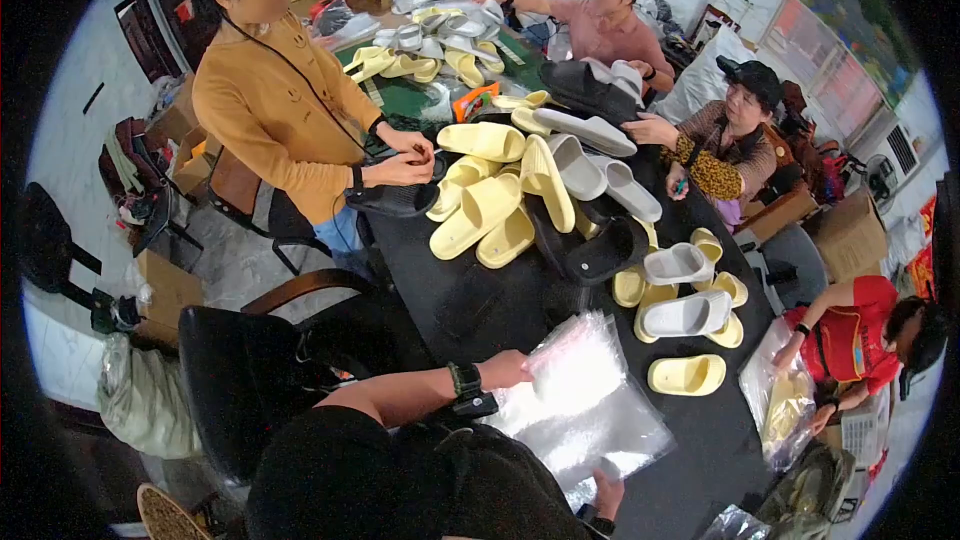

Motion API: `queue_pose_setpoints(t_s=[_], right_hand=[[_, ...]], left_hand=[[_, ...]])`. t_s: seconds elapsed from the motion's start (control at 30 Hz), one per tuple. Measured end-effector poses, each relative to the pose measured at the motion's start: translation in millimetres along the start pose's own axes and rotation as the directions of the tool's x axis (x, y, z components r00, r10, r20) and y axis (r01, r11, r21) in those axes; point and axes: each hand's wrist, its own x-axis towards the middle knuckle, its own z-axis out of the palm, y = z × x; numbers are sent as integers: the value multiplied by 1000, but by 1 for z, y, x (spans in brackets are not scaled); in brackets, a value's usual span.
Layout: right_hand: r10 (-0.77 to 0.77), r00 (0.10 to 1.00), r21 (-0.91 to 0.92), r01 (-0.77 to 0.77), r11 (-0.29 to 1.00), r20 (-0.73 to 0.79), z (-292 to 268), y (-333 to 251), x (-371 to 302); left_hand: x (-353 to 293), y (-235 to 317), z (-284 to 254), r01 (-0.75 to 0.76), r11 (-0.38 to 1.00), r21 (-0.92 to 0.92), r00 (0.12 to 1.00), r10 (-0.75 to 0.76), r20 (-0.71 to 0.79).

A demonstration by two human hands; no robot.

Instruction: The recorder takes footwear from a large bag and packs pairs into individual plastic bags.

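Note:
A stack of clear plastic bags point(585, 395) lies over the near part of the black table, bright with glare. My left hand point(508, 370) grips it at the upper left corner, by a reddish strip. At the bag's lower edge my right hand point(607, 492) is closed on the plastic; some of its fingers are hidden. A single yellow slipper point(686, 375) lies to the right of the bags. Beyond it, grey slippers point(686, 314) rest on top of yellow ones.
Yellow slippers point(478, 215) and black slippers point(605, 252) pile up on the black table point(450, 305). A person in orange point(275, 110) stands at far left. A person in red point(850, 335) at right handles a bagged yellow slipper point(785, 405). An office chair point(235, 370) stands left.

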Motion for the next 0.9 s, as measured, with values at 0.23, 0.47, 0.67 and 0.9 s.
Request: queue_pose_setpoints(t_s=[0.23, 0.47, 0.67, 0.9], right_hand=[[-88, 994, 48, 91, 995, -61, -2, -9, -8], [-141, 984, 230, 162, 960, -105, -22, -32, -34], [-139, 984, 236, 163, 958, -114, -27, -39, -54], [-111, 992, 159, 119, 980, -63, -27, -40, -60]], left_hand=[[-31, 48, 8, 36, 999, 17, 993, -34, -112], [-61, 86, 38, -19, 996, -87, 982, 3, -191], [-86, 108, 61, -83, 997, 4, 963, 82, -256], [-127, 121, 75, -30, 1000, -8, 942, 26, -335]])
